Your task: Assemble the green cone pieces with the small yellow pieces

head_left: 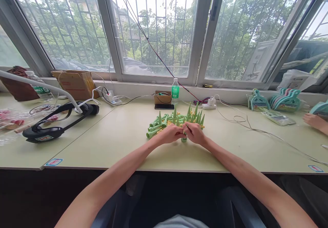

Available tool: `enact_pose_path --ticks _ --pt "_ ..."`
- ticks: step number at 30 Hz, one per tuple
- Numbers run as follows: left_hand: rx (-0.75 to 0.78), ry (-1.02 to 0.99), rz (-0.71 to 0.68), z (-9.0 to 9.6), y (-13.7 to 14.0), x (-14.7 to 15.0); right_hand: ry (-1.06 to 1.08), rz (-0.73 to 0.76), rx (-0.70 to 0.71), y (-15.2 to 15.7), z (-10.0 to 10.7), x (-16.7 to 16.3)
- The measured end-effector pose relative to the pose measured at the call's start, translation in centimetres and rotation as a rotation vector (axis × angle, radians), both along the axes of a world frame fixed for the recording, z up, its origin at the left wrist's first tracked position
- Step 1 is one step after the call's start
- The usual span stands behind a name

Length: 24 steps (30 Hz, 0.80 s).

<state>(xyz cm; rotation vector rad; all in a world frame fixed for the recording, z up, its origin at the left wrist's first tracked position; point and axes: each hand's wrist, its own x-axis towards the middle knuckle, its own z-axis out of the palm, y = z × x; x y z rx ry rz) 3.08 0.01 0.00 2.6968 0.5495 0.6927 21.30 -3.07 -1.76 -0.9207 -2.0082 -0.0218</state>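
1. Lower centre of the frame: near edge of the table (pixel 164 166), crossed by both forearms (pixel 139 153). Keep elbows wide and wrists low, probably the steadiest way to work over this edge.
2. Just below the frame's centre: green piece (pixel 183 140), upright, lower end showing beneath the fingers. Resting on the table or held slightly above: cannot tell. Best kept plumb, since a lean could send pressure sideways.
3. Immediately left of the green piece: left hand (pixel 171 134), fingers curled in, clenched on the upper part. Exact contact hidden behind the knuckles. Use this grip as the steadying one, perhaps, with no twisting at the wrist.
4. Immediately right of the green piece: right hand (pixel 195 132), clenched on the same part, thumb and fingers drawn together against the left hand. Press evenly and gradually; avoid squeezing hard enough to bend anything thin.
5. Left of centre, just past the knuckles: green tubes (pixel 153 132) lying on their sides, with yellow bits (pixel 203 127) at the right of the cluster. Lift away cleanly afterwards, to avoid scattering loose parts.
6. Centre of the frame, farther in: green cones (pixel 175 113), points up. Mind the tips; easily knocked, most likely.
7. Above centre: phone (pixel 164 107) lying flat, bottle (pixel 175 91) upright just beyond. Leave both alone.
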Motion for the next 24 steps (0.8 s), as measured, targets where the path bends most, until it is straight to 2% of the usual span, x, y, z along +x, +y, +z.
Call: enact_pose_path --ticks 9,14,19,24 --pt "0.049 0.067 0.007 0.27 -0.39 -0.04 0.165 -0.130 0.185 0.35 -0.02 0.38" --pt "0.075 0.112 0.046 0.23 -0.31 -0.05 0.204 -0.164 0.219 0.26 0.38 0.40" --pt "0.098 0.108 0.162 0.26 -0.23 -0.10 0.180 -0.164 0.221 0.39 0.41 0.37" --pt "0.076 0.018 0.298 0.35 -0.16 -0.17 0.166 -0.176 0.210 0.54 0.43 0.33"
